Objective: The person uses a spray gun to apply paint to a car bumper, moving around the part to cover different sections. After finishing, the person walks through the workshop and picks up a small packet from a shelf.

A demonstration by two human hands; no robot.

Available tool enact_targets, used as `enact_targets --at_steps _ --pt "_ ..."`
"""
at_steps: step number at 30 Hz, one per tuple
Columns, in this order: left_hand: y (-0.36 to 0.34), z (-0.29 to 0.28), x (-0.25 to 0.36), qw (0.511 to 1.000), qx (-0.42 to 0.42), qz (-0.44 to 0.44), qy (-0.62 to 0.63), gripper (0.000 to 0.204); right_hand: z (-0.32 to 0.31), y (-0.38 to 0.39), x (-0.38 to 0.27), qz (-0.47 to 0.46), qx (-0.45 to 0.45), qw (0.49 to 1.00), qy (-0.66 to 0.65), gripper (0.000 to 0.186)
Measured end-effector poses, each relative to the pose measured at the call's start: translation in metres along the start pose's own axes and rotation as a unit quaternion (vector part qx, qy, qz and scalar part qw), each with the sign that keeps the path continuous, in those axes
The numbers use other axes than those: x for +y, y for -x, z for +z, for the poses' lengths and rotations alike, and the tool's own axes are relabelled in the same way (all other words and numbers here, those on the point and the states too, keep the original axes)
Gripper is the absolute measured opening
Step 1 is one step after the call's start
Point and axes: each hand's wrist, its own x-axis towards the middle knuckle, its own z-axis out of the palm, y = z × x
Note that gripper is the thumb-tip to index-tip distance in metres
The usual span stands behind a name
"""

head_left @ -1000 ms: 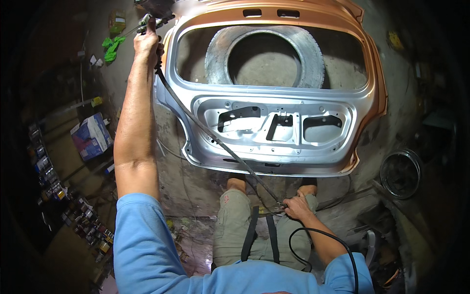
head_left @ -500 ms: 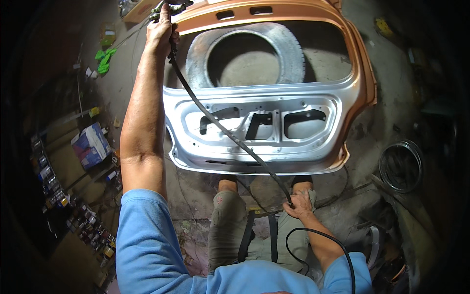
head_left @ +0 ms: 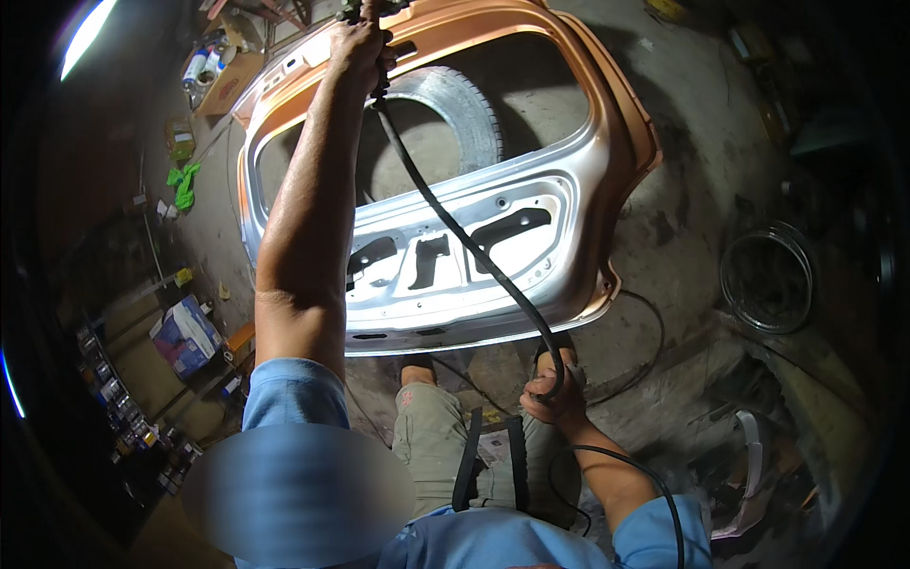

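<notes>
Raised at the top, my left hand (head_left: 360, 52) is closed on a spray gun (head_left: 368, 11), partly cut off by the frame edge. A black hose (head_left: 444, 213) runs down from it to my right hand (head_left: 555, 389), which grips the hose low, near my right knee. A car tailgate shell (head_left: 616, 152) lies on the floor beyond my feet, copper-orange around its outer part and silver on much of the inner panel. Through its window opening shows a grey-coated tyre (head_left: 474, 123).
At upper left are a carton of cans (head_left: 227, 76) and a green cloth (head_left: 185, 180). Lower left holds a blue-white box (head_left: 185, 337) and rows of small containers (head_left: 123, 408). A round clear hoop or coil (head_left: 766, 280) lies right, scrap pieces (head_left: 749, 455) below it.
My left hand has swept rightward with the gun. The view has turned, so the tailgate appears shifted left and tilted. My right hand still grips the hose, slightly further left.
</notes>
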Motion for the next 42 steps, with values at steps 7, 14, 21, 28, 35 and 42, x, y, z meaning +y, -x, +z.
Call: enact_targets --at_steps 7,14,21,28,35,42 --pt "0.009 0.080 0.007 0.997 -0.073 0.020 -0.003 0.052 0.005 0.008 0.019 0.004 -0.069 0.997 0.026 0.031" --pt "0.001 0.073 0.008 0.999 0.004 0.026 0.024 0.058 0.025 0.006 0.020 0.056 -0.070 0.995 0.046 0.029" --pt "-0.012 -0.034 -0.003 0.998 0.060 0.005 -0.023 0.056 0.006 -0.021 -0.009 0.111 -0.209 0.969 0.072 0.033" --pt "-0.006 -0.171 -0.024 0.991 0.134 0.016 -0.009 0.055 0.039 -0.037 -0.038 0.137 -0.219 0.964 0.060 0.038" --pt "-0.006 -0.312 -0.043 0.983 0.185 0.010 0.006 0.055 0.098 -0.061 -0.090 0.098 -0.298 0.948 0.063 0.049" --pt "0.009 -0.417 -0.053 0.977 0.205 0.023 0.051 0.049 0.146 -0.078 -0.163 0.071 -0.287 0.954 -0.053 0.039"
